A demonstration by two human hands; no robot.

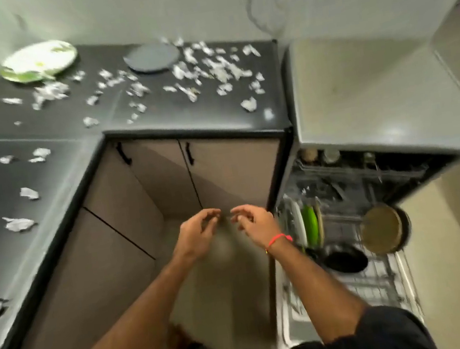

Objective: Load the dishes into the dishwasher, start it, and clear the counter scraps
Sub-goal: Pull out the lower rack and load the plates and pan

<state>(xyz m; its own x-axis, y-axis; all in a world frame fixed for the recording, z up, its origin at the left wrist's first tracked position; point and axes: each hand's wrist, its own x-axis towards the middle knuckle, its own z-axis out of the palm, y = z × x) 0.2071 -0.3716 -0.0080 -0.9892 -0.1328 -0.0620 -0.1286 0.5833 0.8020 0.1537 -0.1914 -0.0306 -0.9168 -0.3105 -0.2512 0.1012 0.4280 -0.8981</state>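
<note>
**Empty hands between counter and open dishwasher**

Head view: your left hand [199, 235] and right hand [252, 221] hang close together in front of the brown cabinet doors [193, 174], fingers loosely curled, holding nothing. On the black L-shaped countertop [71, 117], torn white paper scraps [207, 70] lie scattered around a round grey plate [151, 57]; a white-and-green patterned plate [38, 61] sits at the back left. To your right, the open dishwasher's lower wire rack [369, 279] holds an upright bright green plate [311, 226], a black bowl [344, 261] and a round brownish pan [383, 229].
</note>
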